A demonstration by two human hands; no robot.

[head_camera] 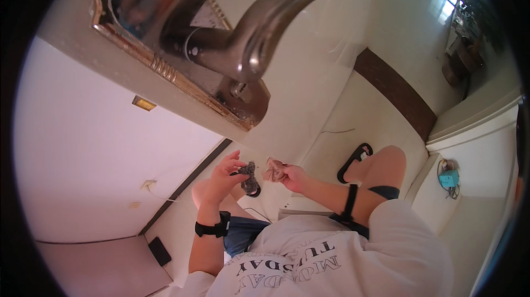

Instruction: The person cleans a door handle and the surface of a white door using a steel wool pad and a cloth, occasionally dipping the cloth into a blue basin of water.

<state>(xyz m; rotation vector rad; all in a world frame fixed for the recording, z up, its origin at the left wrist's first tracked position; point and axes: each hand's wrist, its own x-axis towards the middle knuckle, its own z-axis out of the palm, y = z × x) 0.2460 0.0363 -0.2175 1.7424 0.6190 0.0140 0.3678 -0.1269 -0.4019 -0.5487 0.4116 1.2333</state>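
My left hand [227, 175] pinches a dark grey scrubber, apparently steel wool [249, 179], between thumb and fingers, with some fingertips raised. Close by on its right, my right hand [295, 177] grips a crumpled brownish cloth or tissue [274, 170]. A small gap separates the two held things. Beyond both hands is the lower part of a pale door [308, 86]. Large and near the camera, its metal lever handle [265, 28] juts out from a worn, gold-edged lock plate [165, 65]. Below the lever sits a key cylinder [240, 90].
A brown threshold strip [397, 90] crosses the tiled floor at right. On a white ledge lies a teal box with cables [449, 178]. A dark flat object [159, 251] lies at lower left. The wall [103, 152] has a socket with a plugged-in cord [148, 184].
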